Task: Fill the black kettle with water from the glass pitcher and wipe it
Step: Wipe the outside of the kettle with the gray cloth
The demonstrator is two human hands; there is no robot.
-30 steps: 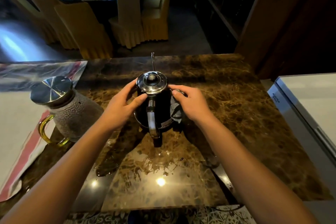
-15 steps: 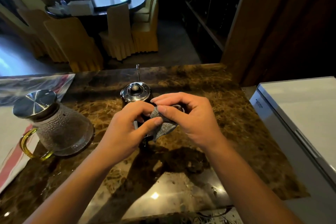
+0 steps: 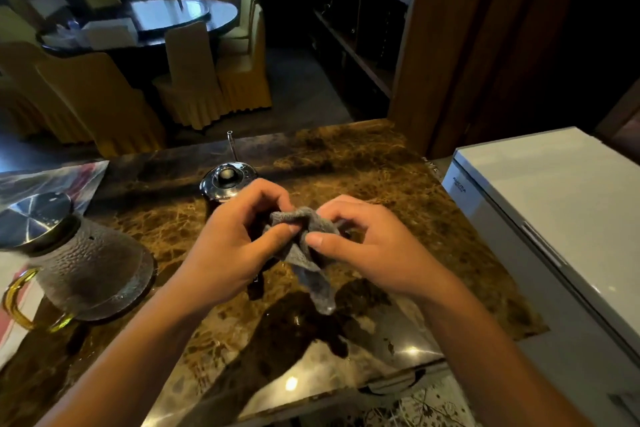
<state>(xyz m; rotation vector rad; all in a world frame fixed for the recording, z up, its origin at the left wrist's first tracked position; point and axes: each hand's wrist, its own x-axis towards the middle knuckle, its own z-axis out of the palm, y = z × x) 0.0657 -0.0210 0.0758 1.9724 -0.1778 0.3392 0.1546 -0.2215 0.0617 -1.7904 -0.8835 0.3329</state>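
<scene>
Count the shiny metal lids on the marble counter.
2. One lid tops the black kettle behind the hands, mid-counter; the other lid tops the glass pitcher at the counter's left. None else shows.

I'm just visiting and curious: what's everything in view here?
kettle: one, black with shiny lid, on the counter behind the hands
pitcher: one, clear glass, steel lid, yellow handle, counter's left
cloth: one, grey, held between both hands
counter: one, brown marble
towel: one, white with red stripes, far left
cabinet: one, white, right
dining table: one, dark, with yellow-covered chairs, background
left hand: pinches cloth
right hand: pinches cloth
</scene>
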